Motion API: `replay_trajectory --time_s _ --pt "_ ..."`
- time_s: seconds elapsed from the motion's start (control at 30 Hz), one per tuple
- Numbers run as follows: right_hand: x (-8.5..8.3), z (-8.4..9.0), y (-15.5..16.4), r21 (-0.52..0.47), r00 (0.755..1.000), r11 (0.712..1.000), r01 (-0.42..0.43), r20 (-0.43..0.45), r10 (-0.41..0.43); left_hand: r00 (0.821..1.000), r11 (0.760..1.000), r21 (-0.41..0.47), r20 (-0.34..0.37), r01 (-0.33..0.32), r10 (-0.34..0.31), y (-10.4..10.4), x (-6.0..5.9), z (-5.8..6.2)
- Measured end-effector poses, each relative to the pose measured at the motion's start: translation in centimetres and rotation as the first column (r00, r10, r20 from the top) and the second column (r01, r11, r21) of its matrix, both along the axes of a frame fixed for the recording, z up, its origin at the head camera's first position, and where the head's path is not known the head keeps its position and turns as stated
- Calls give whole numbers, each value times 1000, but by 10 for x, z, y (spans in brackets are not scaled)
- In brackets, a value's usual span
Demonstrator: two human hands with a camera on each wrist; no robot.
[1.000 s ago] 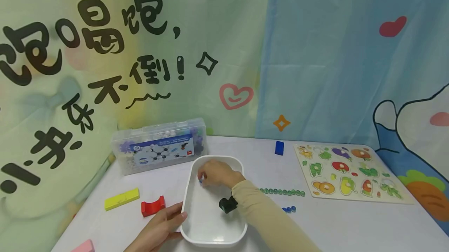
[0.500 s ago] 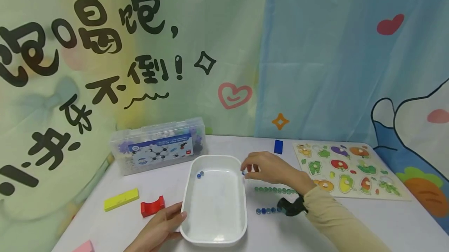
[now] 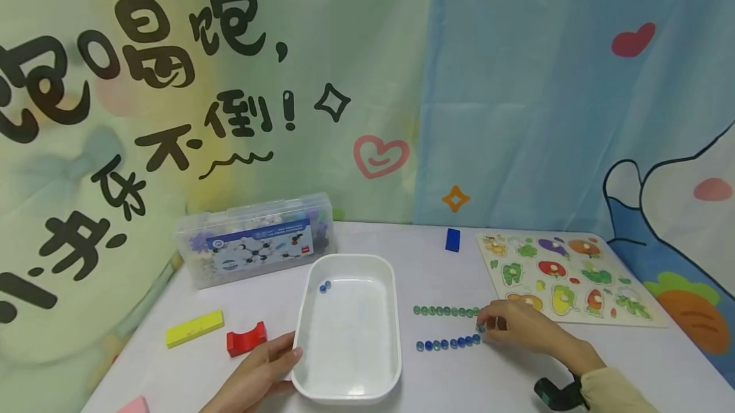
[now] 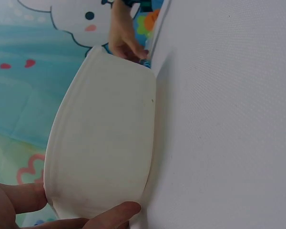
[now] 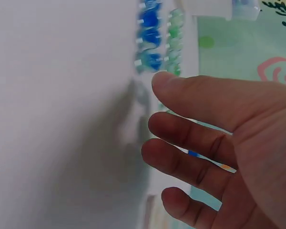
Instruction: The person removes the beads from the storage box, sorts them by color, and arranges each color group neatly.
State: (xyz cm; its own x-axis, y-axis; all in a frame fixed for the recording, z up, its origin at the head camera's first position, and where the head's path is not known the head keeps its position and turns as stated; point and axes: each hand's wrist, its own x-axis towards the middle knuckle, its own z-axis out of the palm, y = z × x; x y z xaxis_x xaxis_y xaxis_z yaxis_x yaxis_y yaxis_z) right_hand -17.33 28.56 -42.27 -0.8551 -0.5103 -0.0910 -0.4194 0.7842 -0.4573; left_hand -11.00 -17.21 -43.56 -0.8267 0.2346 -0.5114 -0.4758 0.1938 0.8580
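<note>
My left hand (image 3: 258, 365) grips the near-left side of a white tray (image 3: 397, 336), thumb at the rim and fingers lower on its wall, as the left wrist view shows. Two blue marbles (image 3: 325, 286) lie inside the tray, towards its far left. My right hand (image 3: 525, 327) is at the right end of a row of blue glass marbles (image 3: 445, 343), with a marble (image 3: 481, 330) at its thumb and fingertips. A row of green marbles (image 3: 445, 311) runs just behind the blue one, its right end close to the fingers. In the right wrist view the thumb (image 5: 169, 88) overlaps the rows' near end.
Behind the tray stands a clear plastic case (image 3: 255, 240) of small parts. A yellow block (image 3: 195, 329), a red curved block (image 3: 247, 339) and a pink piece (image 3: 134, 405) lie left. At the back are a blue block (image 3: 453, 240) and a vegetable puzzle board (image 3: 565, 279).
My right hand has moved from inside the tray, over its right rim, to the right end of the blue row, carrying a marble. The left hand keeps its grip on the tray.
</note>
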Motion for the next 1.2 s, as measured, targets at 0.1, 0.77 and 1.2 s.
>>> replay_trajectory --time_s 0.1,0.77,1.2 --pt "3 -8 5 -4 1000 1000 20 14 -20 1000 1000 0 -3 2 -2 1 0 0" --pt "14 -16 6 -14 998 1000 -16 -64 15 1000 1000 -24 -4 -11 11 3 0 -1" --pt "14 -17 6 -10 998 1000 -3 -65 2 1000 1000 -19 -3 -12 12 3 0 -1"
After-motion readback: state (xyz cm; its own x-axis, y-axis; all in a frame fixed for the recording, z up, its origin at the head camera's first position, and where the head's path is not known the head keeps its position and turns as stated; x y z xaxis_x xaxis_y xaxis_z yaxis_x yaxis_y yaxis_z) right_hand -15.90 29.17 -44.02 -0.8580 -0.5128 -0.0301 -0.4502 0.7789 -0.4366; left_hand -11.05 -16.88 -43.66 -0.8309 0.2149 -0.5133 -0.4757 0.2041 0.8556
